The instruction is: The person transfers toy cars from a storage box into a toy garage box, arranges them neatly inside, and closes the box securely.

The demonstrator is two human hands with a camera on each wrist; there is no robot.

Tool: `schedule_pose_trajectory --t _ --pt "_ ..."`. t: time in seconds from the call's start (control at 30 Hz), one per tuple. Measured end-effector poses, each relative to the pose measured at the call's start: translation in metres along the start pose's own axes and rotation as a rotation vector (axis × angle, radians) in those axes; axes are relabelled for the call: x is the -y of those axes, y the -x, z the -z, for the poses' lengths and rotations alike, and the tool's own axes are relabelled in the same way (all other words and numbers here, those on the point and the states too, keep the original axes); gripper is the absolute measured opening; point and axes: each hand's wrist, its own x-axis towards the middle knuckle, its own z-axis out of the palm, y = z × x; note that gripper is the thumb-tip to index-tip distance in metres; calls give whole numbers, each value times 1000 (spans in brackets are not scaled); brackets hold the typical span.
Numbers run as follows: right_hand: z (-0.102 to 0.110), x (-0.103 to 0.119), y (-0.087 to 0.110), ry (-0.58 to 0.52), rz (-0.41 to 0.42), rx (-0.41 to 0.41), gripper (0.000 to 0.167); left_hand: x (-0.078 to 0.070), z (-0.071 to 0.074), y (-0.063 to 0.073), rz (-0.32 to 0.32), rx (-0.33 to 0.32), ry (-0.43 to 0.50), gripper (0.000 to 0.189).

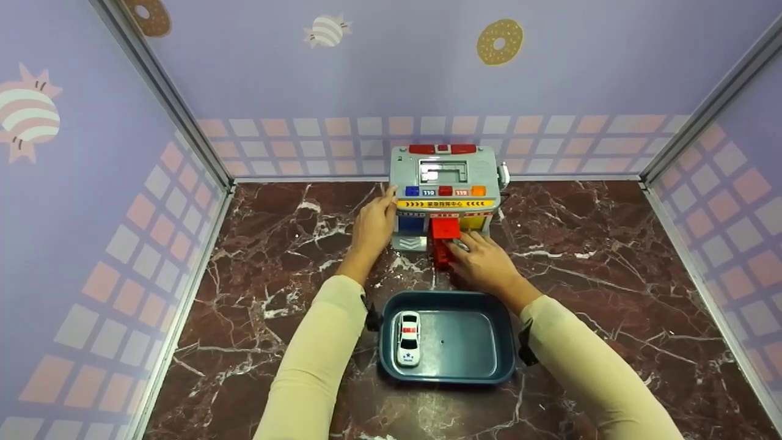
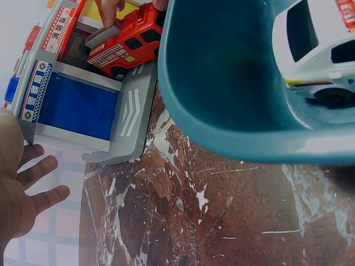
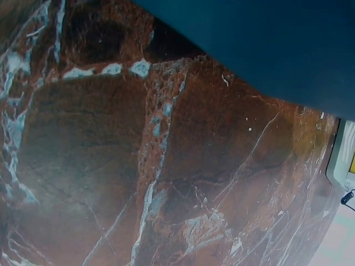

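A grey toy rescue station (image 1: 445, 171) stands against the back wall, with a blue door (image 2: 77, 105) shut on its left bay. My left hand (image 1: 374, 225) rests at the station's left side; its fingers are spread in the left wrist view. A red toy fire truck (image 2: 130, 44) with a grey ladder sits at the dark middle bay, under a red panel (image 1: 446, 228). With my right hand (image 1: 482, 260) I hold the truck; fingers (image 2: 111, 8) show by its ladder. The right wrist view does not show that hand.
Nearer to me is a dark teal tray (image 1: 449, 377) with a white toy police car (image 1: 409, 339) at its left side. Patterned walls (image 1: 354, 73) enclose the marbled brown tabletop (image 1: 586, 293). A coiled dark cord (image 3: 347, 197) hangs at the station's right side.
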Motion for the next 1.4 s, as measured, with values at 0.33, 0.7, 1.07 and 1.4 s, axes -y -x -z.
schedule_pose_trajectory --t 0.33,0.7,1.07,1.4 --pt "-1 0 -2 -13 -47 42 48 0 0 1 8 11 -1 43" --pt "-1 2 -5 -38 -83 107 44 1 0 1 -10 -13 26 40" --pt "3 2 -9 -58 -134 153 40 0 1 1 14 12 9 43" --pt "4 0 -14 -144 -190 196 29 2 -1 1 -10 -13 38 41"
